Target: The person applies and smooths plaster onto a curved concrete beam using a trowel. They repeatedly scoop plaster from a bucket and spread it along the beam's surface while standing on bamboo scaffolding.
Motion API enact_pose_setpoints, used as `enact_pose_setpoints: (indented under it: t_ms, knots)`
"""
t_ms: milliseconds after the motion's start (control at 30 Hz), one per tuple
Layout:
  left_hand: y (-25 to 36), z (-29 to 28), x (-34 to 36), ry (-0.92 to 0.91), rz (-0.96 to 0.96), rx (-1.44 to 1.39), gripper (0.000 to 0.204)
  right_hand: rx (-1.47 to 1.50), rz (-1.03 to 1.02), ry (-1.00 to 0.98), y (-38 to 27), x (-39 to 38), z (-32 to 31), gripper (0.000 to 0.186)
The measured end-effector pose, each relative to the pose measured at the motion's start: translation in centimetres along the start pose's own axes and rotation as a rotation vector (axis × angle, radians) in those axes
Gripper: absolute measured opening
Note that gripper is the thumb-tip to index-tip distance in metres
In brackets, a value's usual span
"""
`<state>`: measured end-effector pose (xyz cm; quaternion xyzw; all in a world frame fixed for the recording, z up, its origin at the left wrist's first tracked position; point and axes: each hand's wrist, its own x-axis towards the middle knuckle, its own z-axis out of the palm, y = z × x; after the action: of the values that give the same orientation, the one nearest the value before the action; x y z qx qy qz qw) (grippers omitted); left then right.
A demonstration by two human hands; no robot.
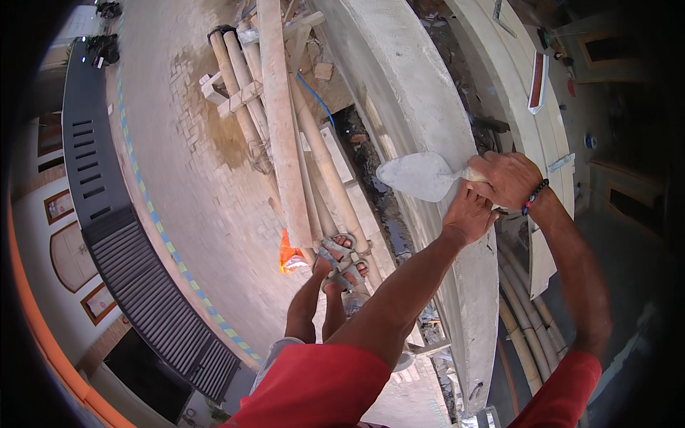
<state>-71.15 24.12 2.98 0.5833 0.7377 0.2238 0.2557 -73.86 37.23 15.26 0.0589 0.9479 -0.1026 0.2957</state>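
My right hand [508, 178], with a beaded bracelet [535, 197] at its wrist, wraps round the pale handle of a pointed trowel [417, 176]. The trowel's grey-smeared blade points left, above the top of a long curved concrete beam [421, 78]. Just below, against the right hand, is my left hand [471, 212], its fingers bent in. What the left fingers hold, if anything, is hidden; a thin dark end shows beside them. Both arms reach over the beam from the near side.
My sandalled feet [342, 260] stand on a scaffold of bamboo poles [325, 160] and a long plank [280, 121]. An orange-white bag [289, 253] lies beside them. Under the beam runs a dark gap with rubble. More bamboo poles [528, 321] lean on the right; a paved road [185, 178] lies left.
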Motion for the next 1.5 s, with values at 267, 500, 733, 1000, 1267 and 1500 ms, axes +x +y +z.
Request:
enact_pose_setpoints:
  t_ms: [267,500,733,1000,1267,1500]
  knots:
    - [-0.2,-0.9,-0.4,0.001,0.001,0.170,0.055,0.198,0.394,0.421,7.6,4.9,-7.5,0.043]
    - [0.0,-0.9,0.1,0.016,0.007,0.145,0.056,-0.125,-0.047,0.060,2.7,5.0,-3.3,0.042]
    - [-0.3,-0.8,-0.1,0.046,0.000,0.215,0.058,0.163,0.281,0.430,7.2,9.2,-9.1,0.046]
    - [-0.2,-0.4,0.1,0.040,-0.004,0.194,0.053,-0.139,-0.057,0.177,8.3,4.7,-3.1,0.038]
    - [-0.2,-0.7,0.0,0.033,-0.013,0.181,0.053,0.138,0.061,0.404,5.6,6.2,-7.6,0.039]
    - [0.4,-0.6,0.1,0.052,0.001,0.149,0.052,-0.158,0.147,0.293,10.6,6.4,-4.9,0.039]
